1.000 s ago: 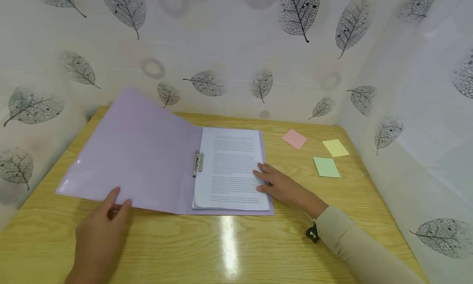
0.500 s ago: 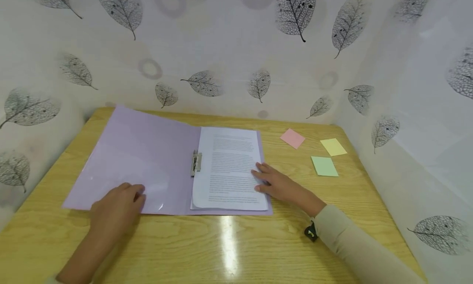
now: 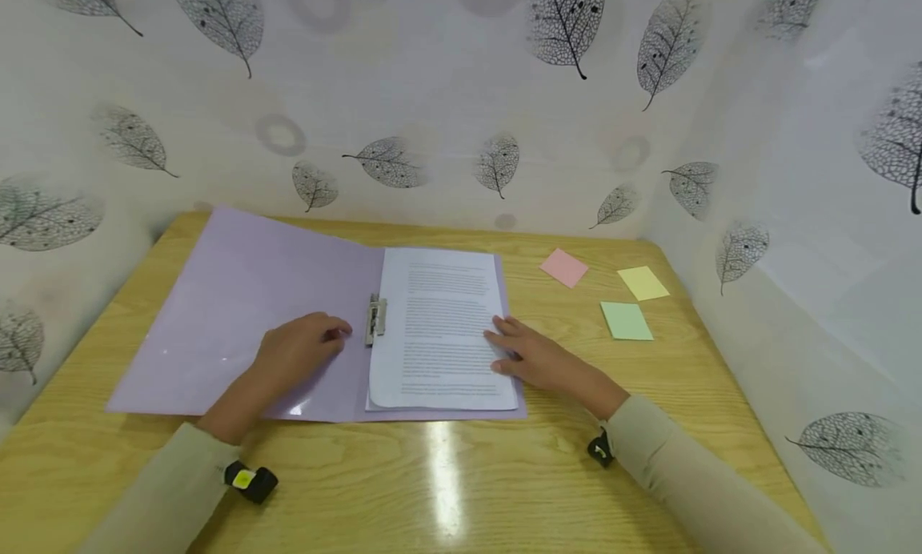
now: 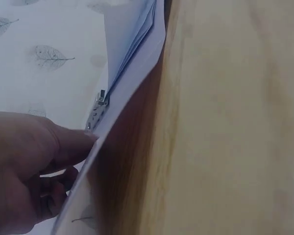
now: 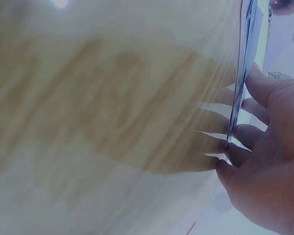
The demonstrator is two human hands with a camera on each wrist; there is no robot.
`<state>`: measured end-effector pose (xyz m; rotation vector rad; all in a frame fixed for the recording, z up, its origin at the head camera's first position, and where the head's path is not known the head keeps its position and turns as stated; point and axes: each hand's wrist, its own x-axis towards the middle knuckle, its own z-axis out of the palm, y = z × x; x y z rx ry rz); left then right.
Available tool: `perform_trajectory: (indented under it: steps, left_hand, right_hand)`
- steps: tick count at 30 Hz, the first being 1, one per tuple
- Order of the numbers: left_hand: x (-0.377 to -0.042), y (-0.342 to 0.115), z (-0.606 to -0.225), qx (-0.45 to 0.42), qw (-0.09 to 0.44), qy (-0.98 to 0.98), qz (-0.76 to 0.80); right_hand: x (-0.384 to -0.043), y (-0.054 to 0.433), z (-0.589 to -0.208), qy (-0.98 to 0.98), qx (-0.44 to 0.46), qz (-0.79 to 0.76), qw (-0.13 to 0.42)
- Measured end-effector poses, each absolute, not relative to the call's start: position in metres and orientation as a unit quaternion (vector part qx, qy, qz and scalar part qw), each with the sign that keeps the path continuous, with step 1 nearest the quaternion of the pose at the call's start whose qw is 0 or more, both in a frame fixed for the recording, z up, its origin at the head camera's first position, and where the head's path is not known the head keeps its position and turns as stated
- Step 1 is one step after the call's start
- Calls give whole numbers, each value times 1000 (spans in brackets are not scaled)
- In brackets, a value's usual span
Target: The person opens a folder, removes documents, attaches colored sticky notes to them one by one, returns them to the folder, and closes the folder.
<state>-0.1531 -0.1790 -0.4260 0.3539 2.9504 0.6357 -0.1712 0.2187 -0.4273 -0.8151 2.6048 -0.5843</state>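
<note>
A purple folder [image 3: 238, 314] lies opened out on the wooden table, its cover spread to the left. On its right half sits a stack of printed paper [image 3: 442, 330], beside a metal clip [image 3: 375, 320] at the spine. My left hand [image 3: 302, 346] is over the cover, just left of the clip, its fingers loosely bent and holding nothing; the left wrist view shows the thumb [image 4: 78, 147] close to the folder's surface. My right hand [image 3: 540, 358] rests with spread fingers on the right edge of the paper. Its palm side shows in the right wrist view.
Pink sticky notes [image 3: 564, 267], yellow sticky notes [image 3: 643, 283] and a green sticky note pad [image 3: 627, 321] lie on the table [image 3: 346, 482] right of the folder. A leaf-patterned curtain [image 3: 432, 98] surrounds the back and sides.
The folder's cover, held raised by my left hand a second ago, has come down toward the table. My left hand let go and moved right toward the clip. My right hand stayed put.
</note>
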Motion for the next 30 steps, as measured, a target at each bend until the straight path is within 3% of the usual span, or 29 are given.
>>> perform_trajectory:
  steps: [8,16,30]
  left_hand:
    - [-186,-177,-438,142,110,951,250]
    - [-192,-180,-435,128,153,938,285]
    - [-185,-170,-438,119,109,955,249]
  right_hand:
    - [-171,218,-428,920,-294,-199,168]
    - [-171,217,-425,923,-291,-188,169]
    - [-169,215,-423,925,-291,-179,163]
